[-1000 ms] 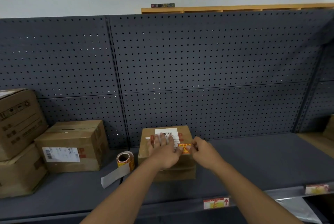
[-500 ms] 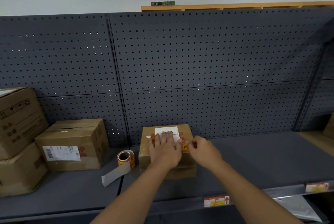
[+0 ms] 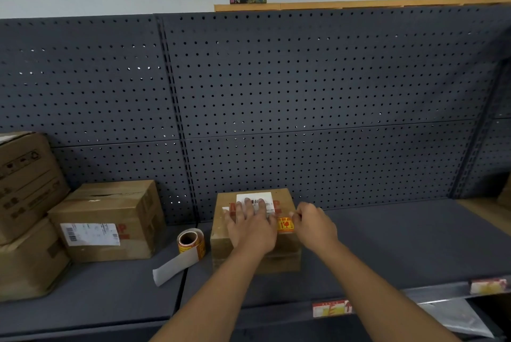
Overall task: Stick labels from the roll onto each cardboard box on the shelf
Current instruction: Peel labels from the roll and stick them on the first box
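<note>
Shelf [image 3: 387, 245] bears boxes [image 3: 110, 220], label roll [image 3: 190, 242].

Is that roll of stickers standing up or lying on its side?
On its side: the roll shows its round hollow core, and a loose paper tail trails across the shelf.

- I see both forearms bare, entering from the bottom edge and reaching forward and upward, converging toward the centre.
- My left hand [image 3: 250, 227] lies palm down with its back to the camera, fingers straight, slightly spread and pointing away from me, pressed flat on the surface under it.
- The left wrist is straight, in line with its forearm.
- My right hand [image 3: 313, 224] sits just beside the left one, apart from it, knuckles up and fingers curled inward toward the left.
- The right thumb and fingertips meet in a pinch at the edge of a small orange label [image 3: 285, 224]; the contact itself is partly hidden by the hand.
</note>
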The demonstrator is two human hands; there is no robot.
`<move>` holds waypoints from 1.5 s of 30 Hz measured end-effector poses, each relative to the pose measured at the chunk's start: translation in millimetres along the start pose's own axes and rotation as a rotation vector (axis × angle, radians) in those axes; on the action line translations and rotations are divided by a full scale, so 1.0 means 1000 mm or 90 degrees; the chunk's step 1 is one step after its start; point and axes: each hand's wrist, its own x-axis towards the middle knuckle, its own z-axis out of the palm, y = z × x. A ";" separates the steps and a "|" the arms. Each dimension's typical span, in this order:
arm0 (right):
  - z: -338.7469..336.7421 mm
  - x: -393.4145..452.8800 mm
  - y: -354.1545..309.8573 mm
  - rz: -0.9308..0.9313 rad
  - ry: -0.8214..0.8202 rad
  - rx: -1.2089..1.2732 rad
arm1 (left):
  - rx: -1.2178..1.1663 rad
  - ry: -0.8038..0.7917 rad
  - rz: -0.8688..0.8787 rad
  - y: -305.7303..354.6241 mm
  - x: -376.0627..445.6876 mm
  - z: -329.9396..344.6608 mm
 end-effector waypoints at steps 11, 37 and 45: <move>-0.011 -0.004 0.008 -0.033 -0.127 0.098 | 0.016 -0.078 0.033 -0.008 0.000 -0.007; -0.001 0.004 0.005 0.017 -0.021 0.103 | -0.008 0.052 0.000 0.003 0.001 -0.010; 0.000 0.009 0.000 0.016 -0.017 0.037 | -0.019 0.011 -0.014 0.011 0.008 -0.015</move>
